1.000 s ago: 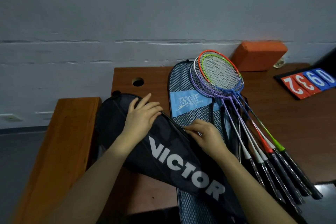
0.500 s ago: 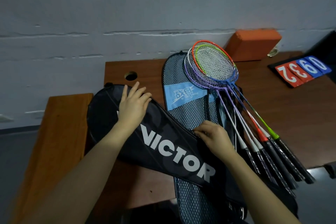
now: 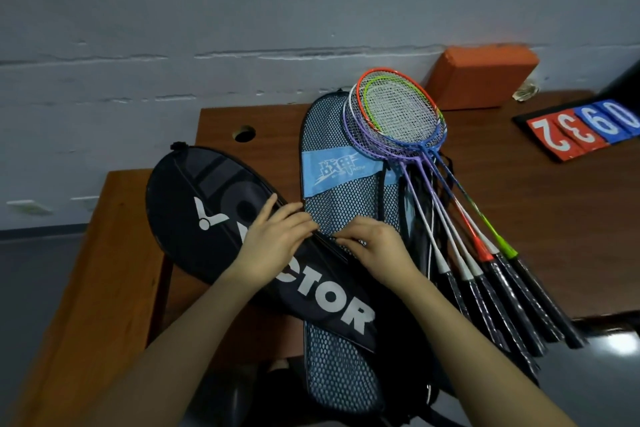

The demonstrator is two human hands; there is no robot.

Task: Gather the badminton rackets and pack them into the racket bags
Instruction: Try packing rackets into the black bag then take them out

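Observation:
A black racket bag [image 3: 207, 198] with white VICTOR lettering lies diagonally across the desk's left part. My left hand [image 3: 277, 236] and my right hand [image 3: 374, 246] meet at its right edge, fingers pinching the zipper seam there. Under it lies a blue mesh racket bag [image 3: 336, 163] with a light-blue label. Several badminton rackets [image 3: 398, 114] are stacked to the right, heads overlapping near the wall, orange, green, purple and white frames, black handles fanning toward the front edge.
The brown wooden desk [image 3: 554, 225] has a round cable hole [image 3: 244, 133] at its back left. An orange block [image 3: 481, 76] leans against the wall. A flip scoreboard [image 3: 585, 130] with red and blue digits sits far right. A lower wooden bench [image 3: 104, 270] adjoins on the left.
My left hand slid from the head of the black bag down to its right edge, meeting my right hand at the seam. The view shifted slightly.

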